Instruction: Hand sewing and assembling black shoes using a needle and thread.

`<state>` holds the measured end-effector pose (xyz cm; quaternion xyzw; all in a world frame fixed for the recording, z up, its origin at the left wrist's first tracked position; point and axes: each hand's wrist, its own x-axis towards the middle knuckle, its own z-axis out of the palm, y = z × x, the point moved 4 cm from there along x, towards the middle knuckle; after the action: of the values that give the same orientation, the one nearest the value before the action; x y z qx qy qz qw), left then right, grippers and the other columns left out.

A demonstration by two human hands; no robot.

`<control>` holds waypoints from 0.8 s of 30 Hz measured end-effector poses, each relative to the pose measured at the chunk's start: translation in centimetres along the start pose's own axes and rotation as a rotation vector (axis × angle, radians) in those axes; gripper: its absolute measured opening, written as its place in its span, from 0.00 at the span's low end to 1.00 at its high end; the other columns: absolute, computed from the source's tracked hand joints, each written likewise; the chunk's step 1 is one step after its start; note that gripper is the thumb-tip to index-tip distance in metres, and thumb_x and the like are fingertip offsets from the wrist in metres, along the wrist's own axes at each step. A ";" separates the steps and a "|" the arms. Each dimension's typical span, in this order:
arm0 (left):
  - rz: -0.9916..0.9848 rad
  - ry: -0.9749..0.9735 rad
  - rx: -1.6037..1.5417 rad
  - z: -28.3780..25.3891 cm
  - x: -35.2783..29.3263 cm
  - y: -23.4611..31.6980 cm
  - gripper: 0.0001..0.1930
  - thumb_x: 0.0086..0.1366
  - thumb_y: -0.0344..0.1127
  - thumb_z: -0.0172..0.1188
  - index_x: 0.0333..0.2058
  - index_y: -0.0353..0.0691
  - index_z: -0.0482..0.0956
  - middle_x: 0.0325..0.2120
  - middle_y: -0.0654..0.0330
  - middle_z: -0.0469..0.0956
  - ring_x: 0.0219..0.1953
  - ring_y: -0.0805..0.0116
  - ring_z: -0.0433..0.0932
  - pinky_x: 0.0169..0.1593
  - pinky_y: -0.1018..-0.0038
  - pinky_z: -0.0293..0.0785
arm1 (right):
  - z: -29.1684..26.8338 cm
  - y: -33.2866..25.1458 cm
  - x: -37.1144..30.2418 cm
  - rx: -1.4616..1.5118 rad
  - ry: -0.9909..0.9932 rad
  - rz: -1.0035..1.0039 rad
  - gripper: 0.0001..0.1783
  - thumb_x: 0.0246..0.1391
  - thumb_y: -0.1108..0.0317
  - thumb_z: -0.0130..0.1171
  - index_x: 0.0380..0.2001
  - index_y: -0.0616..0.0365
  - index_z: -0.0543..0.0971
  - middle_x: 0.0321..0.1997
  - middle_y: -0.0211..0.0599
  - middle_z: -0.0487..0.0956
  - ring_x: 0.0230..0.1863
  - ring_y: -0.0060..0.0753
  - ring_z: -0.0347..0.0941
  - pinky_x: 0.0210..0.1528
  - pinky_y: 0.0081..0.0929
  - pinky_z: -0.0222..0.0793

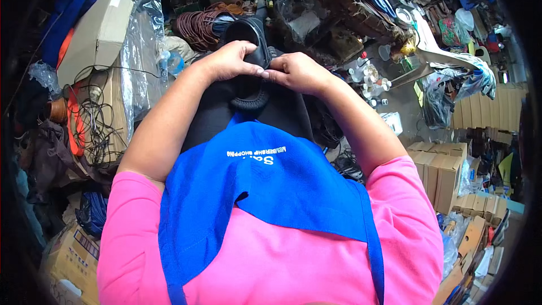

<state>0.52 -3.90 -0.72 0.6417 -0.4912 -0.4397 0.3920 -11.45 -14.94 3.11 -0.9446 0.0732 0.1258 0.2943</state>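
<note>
In the head view, here's the black shoe (262, 56), lying lengthwise above the person's dark-clad lap (212, 116), its rounded, ribbed end toward the body; the lap probably serves as the workbench. The left hand (233, 60) is partly closed, fingers over the shoe's opening and thumb along its side, seemingly to steady it. And in from the other side comes the right hand (299, 72), fingers folded, thumb and forefinger pinched at the shoe's edge; whether anything thin sits in that pinch can't be told. The thumb tips meet, or nearly, likely for fine control. The blue apron (271, 192) covers the pink shirt (271, 265), presumably for protection. Beyond the shoe, a reddish-brown cord coil (195, 25) sits near the left hand.
</note>
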 end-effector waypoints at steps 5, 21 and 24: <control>0.151 0.140 0.186 0.6 0.1 -0.4 0.11 0.52 0.32 0.67 0.33 0.36 0.77 0.31 0.64 0.73 0.37 0.75 0.71 0.44 0.75 0.68 | 0.2 0.3 -0.4 0.008 -0.049 -0.211 0.11 0.49 0.61 0.56 0.29 0.59 0.78 0.28 0.48 0.76 0.33 0.50 0.74 0.36 0.39 0.69; 0.136 0.600 0.192 1.0 -4.6 1.1 0.29 0.43 0.37 0.74 0.43 0.35 0.71 0.39 0.60 0.71 0.44 0.69 0.70 0.49 0.74 0.67 | -0.7 -0.2 -5.5 0.248 0.324 -0.111 0.11 0.51 0.74 0.59 0.39 0.54 0.82 0.27 0.31 0.70 0.30 0.24 0.69 0.33 0.23 0.64; 0.076 0.507 -0.011 1.4 -4.1 -0.7 0.12 0.54 0.29 0.67 0.34 0.35 0.74 0.29 0.66 0.74 0.33 0.82 0.70 0.37 0.81 0.70 | 0.1 -0.4 -4.6 0.190 0.334 -0.118 0.11 0.50 0.73 0.59 0.38 0.53 0.82 0.26 0.33 0.70 0.29 0.27 0.69 0.32 0.24 0.65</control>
<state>-1.16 0.11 -1.03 0.7104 -0.3988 -0.2524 0.5221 -15.80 -14.26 4.59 -0.9229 0.0769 -0.0577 0.3728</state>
